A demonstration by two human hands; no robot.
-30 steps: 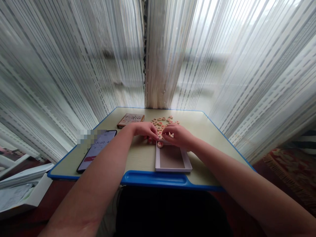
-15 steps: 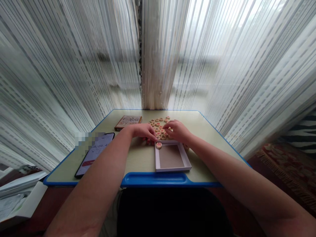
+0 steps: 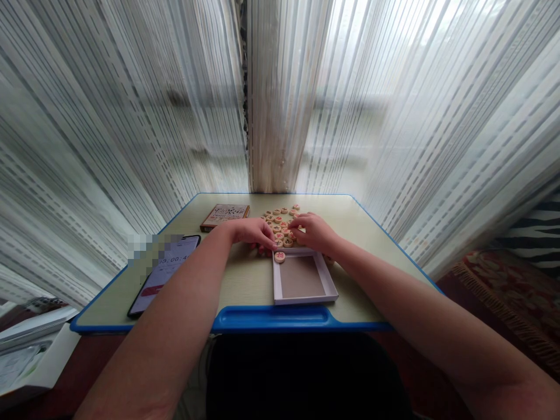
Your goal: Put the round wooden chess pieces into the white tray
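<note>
Several round wooden xiangqi pieces with red or dark characters lie in a loose cluster on the table. In front of them is a shallow white box, open at the top. One red-marked piece is in its far left corner. My left hand is closed, its fingers pointing down at that corner; what they hold, if anything, is hidden. At the cluster's right side my right hand bends over, thumb and fingers closed around a xiangqi piece that the fingers mostly cover.
A flat printed box lies at the back left. Left of my left forearm is a phone showing a timer. The table has a blue rim and a blue front tray. Striped curtains hang behind it.
The view has shifted very slightly, so things appear a little further left. Both hands stay in nearly the same places, and the piece in the white box has not moved.
</note>
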